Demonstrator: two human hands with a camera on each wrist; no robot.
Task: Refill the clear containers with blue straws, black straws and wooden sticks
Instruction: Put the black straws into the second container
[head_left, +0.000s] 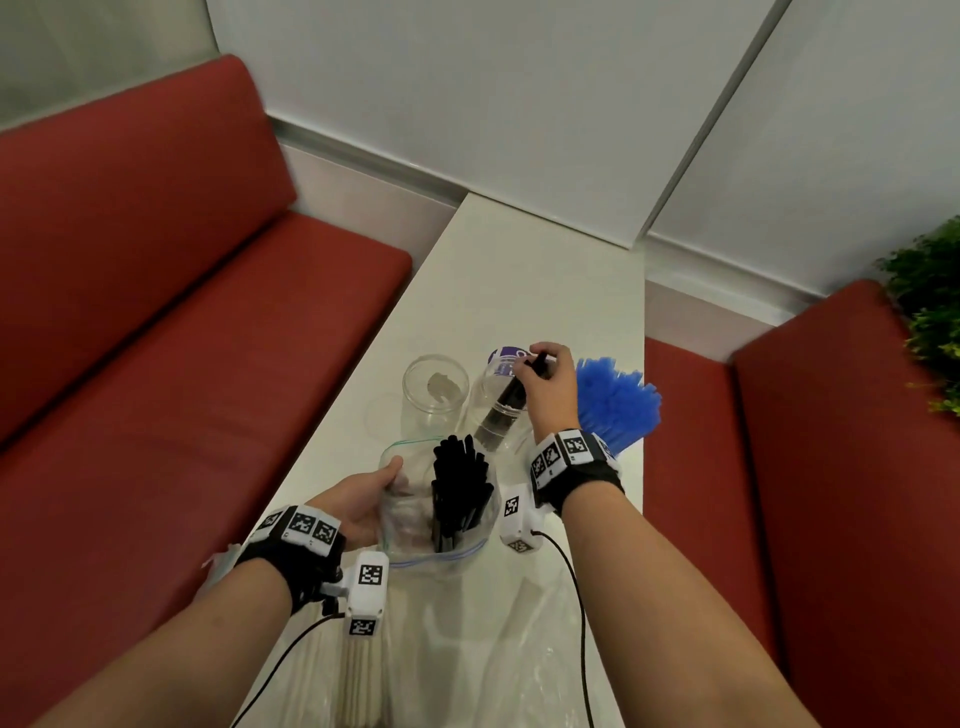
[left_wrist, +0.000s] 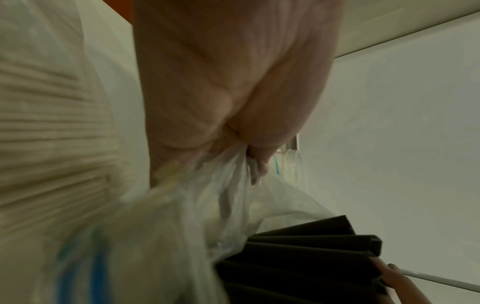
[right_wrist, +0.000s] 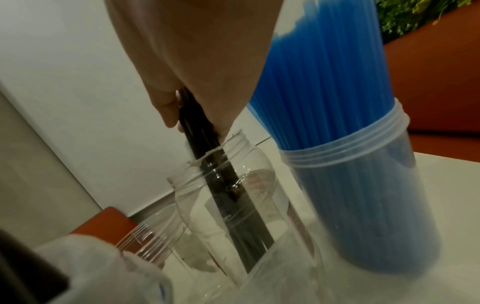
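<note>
Black straws (head_left: 506, 402) stand in the middle jar (right_wrist: 233, 205), pinched by the right hand (head_left: 548, 384); left hand (head_left: 363, 506) grips the bag (head_left: 415, 519).

Red padded benches (head_left: 156, 322) flank a narrow white table (head_left: 519, 291) running to pale wall panels (head_left: 467, 88). Far right, some green foliage (head_left: 930, 312), possibly a plant, peeks in.

On the white table (head_left: 519, 270), three clear plastic jars (head_left: 435, 395) stand in a row behind the clear zip bag of black straws (head_left: 460, 499).
</note>
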